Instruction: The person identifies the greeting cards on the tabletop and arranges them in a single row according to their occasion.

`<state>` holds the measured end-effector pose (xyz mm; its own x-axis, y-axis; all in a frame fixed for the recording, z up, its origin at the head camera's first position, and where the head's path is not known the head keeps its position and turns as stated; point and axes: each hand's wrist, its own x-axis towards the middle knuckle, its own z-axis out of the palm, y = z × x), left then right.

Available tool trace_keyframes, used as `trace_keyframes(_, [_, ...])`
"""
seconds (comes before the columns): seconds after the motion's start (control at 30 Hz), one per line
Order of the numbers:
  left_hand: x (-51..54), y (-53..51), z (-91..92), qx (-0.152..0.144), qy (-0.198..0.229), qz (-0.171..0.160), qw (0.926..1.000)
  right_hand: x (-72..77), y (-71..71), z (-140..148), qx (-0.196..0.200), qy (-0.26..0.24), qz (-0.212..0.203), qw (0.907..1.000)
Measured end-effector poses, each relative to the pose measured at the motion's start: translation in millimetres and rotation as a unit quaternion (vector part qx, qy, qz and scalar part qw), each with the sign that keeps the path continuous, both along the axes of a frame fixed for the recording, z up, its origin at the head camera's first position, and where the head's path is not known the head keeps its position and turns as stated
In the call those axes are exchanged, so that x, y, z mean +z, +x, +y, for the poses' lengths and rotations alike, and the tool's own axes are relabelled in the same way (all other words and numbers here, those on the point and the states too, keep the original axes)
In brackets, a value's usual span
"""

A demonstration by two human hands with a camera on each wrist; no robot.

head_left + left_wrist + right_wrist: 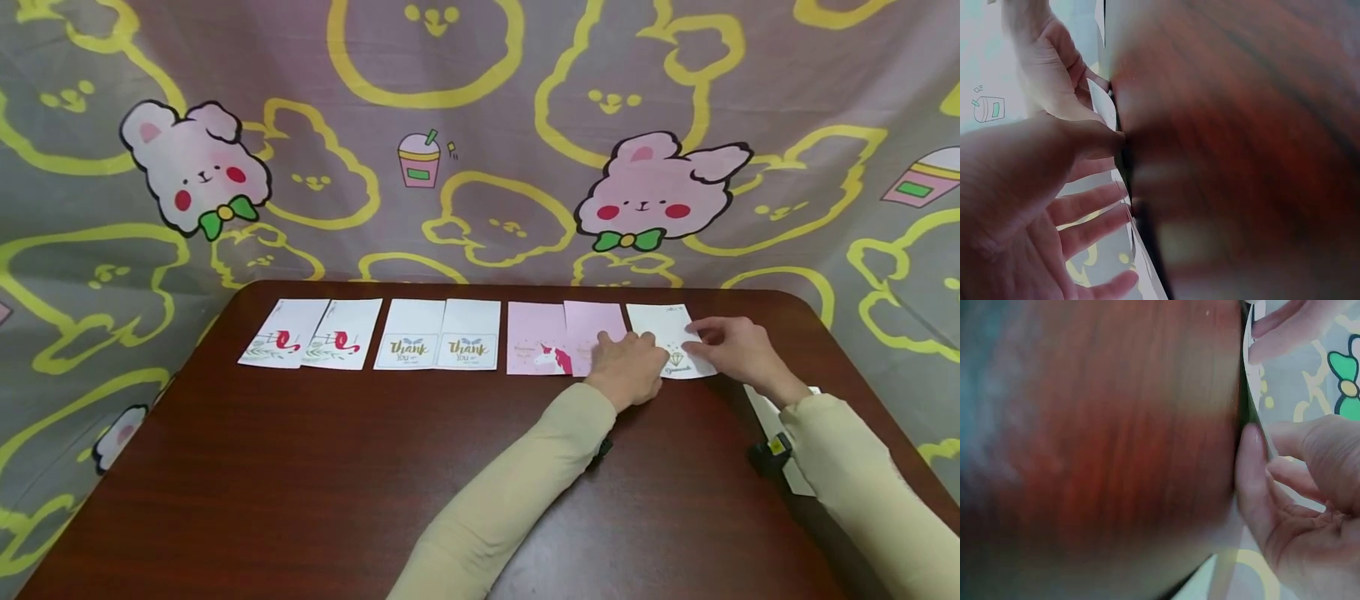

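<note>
A white card with a gold diamond print (657,329) lies at the right end of a row of cards. My right hand (744,350) pinches its right edge between thumb and fingers; in the right wrist view that edge is bent up off the table. My left hand (630,371) rests on the diamond card's left side and the neighbouring pink unicorn card (590,321), fingers spread and fairly straight in the left wrist view. Another pink unicorn card (534,325) partly lies under that one. Whether more than one diamond card lies here, I cannot tell.
To the left are two white thank-you cards (471,318) and two white flamingo cards (352,321), each pair side by side. A flat white object (799,478) lies partly hidden under the right forearm. A patterned cloth (495,142) hangs behind the dark wooden table (300,467).
</note>
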<state>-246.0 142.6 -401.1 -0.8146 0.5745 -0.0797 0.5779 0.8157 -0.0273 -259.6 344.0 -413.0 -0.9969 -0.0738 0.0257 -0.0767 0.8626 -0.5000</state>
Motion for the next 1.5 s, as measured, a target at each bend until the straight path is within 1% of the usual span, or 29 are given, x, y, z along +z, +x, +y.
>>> trace_keyframes(0.13, [0.5, 0.4, 1.1, 0.001, -0.002, 0.000, 1.0000, 2.8, -2.0, -1.3, 0.033, 0.038, 0.009, 0.9987])
trace_keyframes(0.2, [0.9, 0.6, 1.3, 0.001, 0.000, 0.000, 1.0000, 3.2, -2.8, -1.3, 0.040, 0.049, 0.011, 0.9979])
trace_keyframes(0.33, [1.5, 1.4, 1.0, 0.000, 0.007, -0.001, 1.0000, 4.0, -2.7, -0.7, 0.043, 0.059, 0.014, 0.9972])
trace_keyframes(0.43, [1.2, 2.1, -0.3, -0.002, 0.017, -0.003, 0.9999, 6.2, 0.9, 0.0, 0.034, 0.056, 0.014, 0.9977])
trace_keyframes(0.53, [0.7, 2.2, -1.1, -0.014, 0.049, -0.005, 0.9987, 10.5, 8.7, 4.3, 0.029, 0.052, 0.016, 0.9981])
trace_keyframes(0.63, [1.1, 3.0, 0.0, -0.043, 0.095, -0.015, 0.9945, 15.0, 19.9, 13.5, 0.035, 0.057, 0.018, 0.9976])
trace_keyframes(0.73, [1.9, 6.3, 3.5, -0.071, 0.124, -0.034, 0.9892, 18.3, 32.4, 25.7, 0.048, 0.067, 0.031, 0.9961])
trace_keyframes(0.83, [2.8, 12.0, 9.6, -0.084, 0.126, -0.047, 0.9873, 18.6, 44.6, 37.6, 0.056, 0.086, 0.054, 0.9932])
trace_keyframes(0.87, [3.4, 14.3, 12.1, -0.085, 0.123, -0.052, 0.9874, 18.3, 48.3, 41.7, 0.056, 0.092, 0.061, 0.9923])
trace_keyframes(0.93, [5.0, 18.7, 17.6, -0.083, 0.115, -0.063, 0.9879, 17.6, 55.0, 50.3, 0.055, 0.101, 0.062, 0.9914])
trace_keyframes(0.97, [5.8, 20.8, 20.3, -0.082, 0.110, -0.070, 0.9881, 17.4, 58.1, 54.4, 0.053, 0.107, 0.056, 0.9913])
trace_keyframes(1.07, [8.4, 26.3, 27.8, -0.074, 0.096, -0.093, 0.9883, 17.9, 63.9, 68.3, 0.053, 0.119, 0.003, 0.9915])
trace_keyframes(1.2, [9.6, 31.3, 37.6, -0.062, 0.087, -0.111, 0.9882, 17.3, 67.7, 85.4, 0.065, 0.141, -0.072, 0.9852])
trace_keyframes(1.27, [9.8, 33.4, 42.3, -0.058, 0.080, -0.118, 0.9881, 16.0, 69.2, 91.0, 0.075, 0.144, -0.087, 0.9829])
trace_keyframes(1.37, [8.7, 35.8, 46.9, -0.055, 0.070, -0.130, 0.9875, 15.3, 71.7, 96.4, 0.085, 0.146, -0.097, 0.9809])
trace_keyframes(1.43, [7.6, 37.1, 48.1, -0.054, 0.065, -0.136, 0.9871, 14.1, 72.7, 98.3, 0.092, 0.149, -0.088, 0.9806])
trace_keyframes(1.5, [6.0, 38.1, 48.2, -0.052, 0.063, -0.141, 0.9867, 13.3, 73.4, 99.4, 0.090, 0.154, -0.083, 0.9805])
